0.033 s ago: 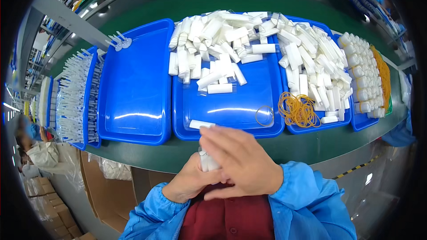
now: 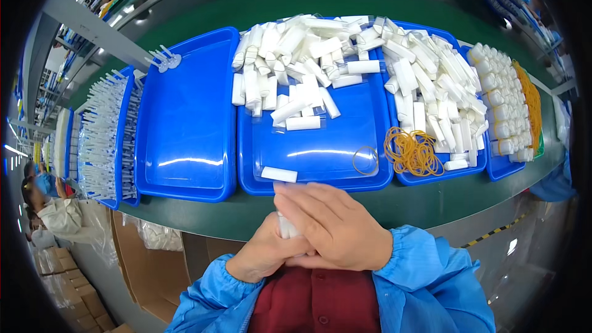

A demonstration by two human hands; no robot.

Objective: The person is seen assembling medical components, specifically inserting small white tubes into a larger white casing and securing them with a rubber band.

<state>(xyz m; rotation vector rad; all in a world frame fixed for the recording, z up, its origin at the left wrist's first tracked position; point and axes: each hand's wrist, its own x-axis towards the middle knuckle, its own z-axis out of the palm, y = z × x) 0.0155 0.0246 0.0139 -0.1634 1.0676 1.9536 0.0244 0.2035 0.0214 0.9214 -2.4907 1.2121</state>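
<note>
The left hand (image 2: 260, 254) is gripping white rolls (image 2: 287, 227) before the red shirt (image 2: 319, 296); the right hand (image 2: 333, 225), outstretched, is covering them, apparently evening their ends. The next move is probably calling for steady gripping.

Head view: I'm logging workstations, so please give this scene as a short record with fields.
Left hand: closed around held white rolls
Right hand: laid over them, fingers extended
Middle tray: piled white rolls, single roll near front edge
Right tray: more white rolls, tangled orange rubber bands
Left tray: white stemmed pieces at far left corner
</note>
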